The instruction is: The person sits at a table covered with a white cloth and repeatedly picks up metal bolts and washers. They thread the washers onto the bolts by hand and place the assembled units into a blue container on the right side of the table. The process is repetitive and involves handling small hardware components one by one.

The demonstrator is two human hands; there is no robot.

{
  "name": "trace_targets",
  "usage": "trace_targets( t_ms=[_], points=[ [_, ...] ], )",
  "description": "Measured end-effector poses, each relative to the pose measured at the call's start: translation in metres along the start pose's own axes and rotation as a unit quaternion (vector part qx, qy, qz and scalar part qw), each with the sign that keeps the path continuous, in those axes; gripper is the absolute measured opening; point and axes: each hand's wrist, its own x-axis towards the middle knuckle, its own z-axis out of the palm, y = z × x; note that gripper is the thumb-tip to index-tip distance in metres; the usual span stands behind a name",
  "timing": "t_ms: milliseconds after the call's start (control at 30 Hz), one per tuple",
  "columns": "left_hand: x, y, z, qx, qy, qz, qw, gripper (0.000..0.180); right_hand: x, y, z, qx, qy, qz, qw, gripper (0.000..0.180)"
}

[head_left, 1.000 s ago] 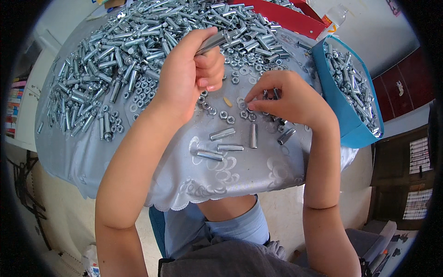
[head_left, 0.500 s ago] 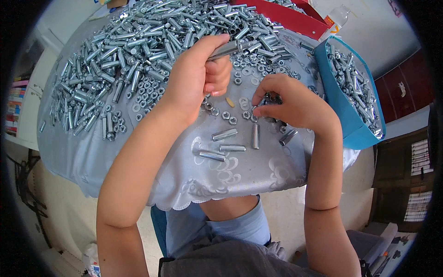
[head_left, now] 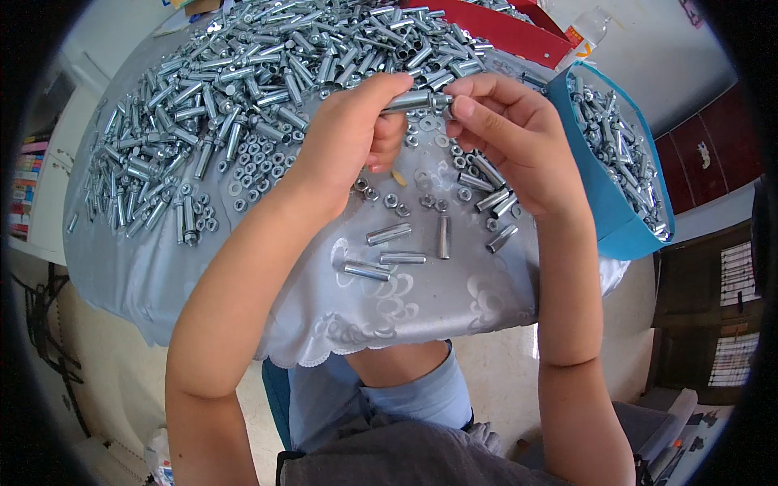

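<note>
My left hand is closed round a shiny expansion bolt, held sideways above the table with its end pointing right. At that end, the thumb and fingers of my right hand pinch a small hex nut, partly hidden by the fingertips. Loose metal sleeves lie on the cloth below my hands, with one standing out as a longer upright-lying sleeve. Several nuts and flat washers are scattered between the hands.
A big heap of bolts and sleeves covers the far and left table. A blue box of bolts stands at the right, with a red box behind. The pale tablecloth hangs over the near edge. A plastic bottle is at far right.
My right hand has risen from the nuts on the table to the bolt's end, where it now pinches a nut. The left hand keeps hold of the bolt, now turned more level.
</note>
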Motion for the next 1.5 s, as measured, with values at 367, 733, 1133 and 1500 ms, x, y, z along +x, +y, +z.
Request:
trace_targets(
  t_ms=[367, 733, 1133, 1500],
  points=[
    [-0.001, 0.001, 0.001, 0.007, 0.01, -0.012, 1.0, 0.044, 0.003, 0.002, -0.005, 0.079, -0.027, -0.002, 0.997, 0.02],
    [-0.001, -0.002, -0.001, -0.016, -0.064, -0.017, 0.998, 0.044, 0.0, 0.001, -0.005, 0.078, -0.054, 0.039, 0.995, 0.023],
    [-0.004, -0.001, 0.003, -0.042, -0.142, -0.011, 0.989, 0.045, 0.0, 0.004, -0.013, 0.19, -0.153, 0.06, 0.968, 0.025],
    [0.002, -0.004, 0.0, -0.03, -0.056, -0.024, 0.998, 0.05, 0.002, 0.007, -0.002, 0.089, -0.018, -0.005, 0.996, 0.025]
  ],
)
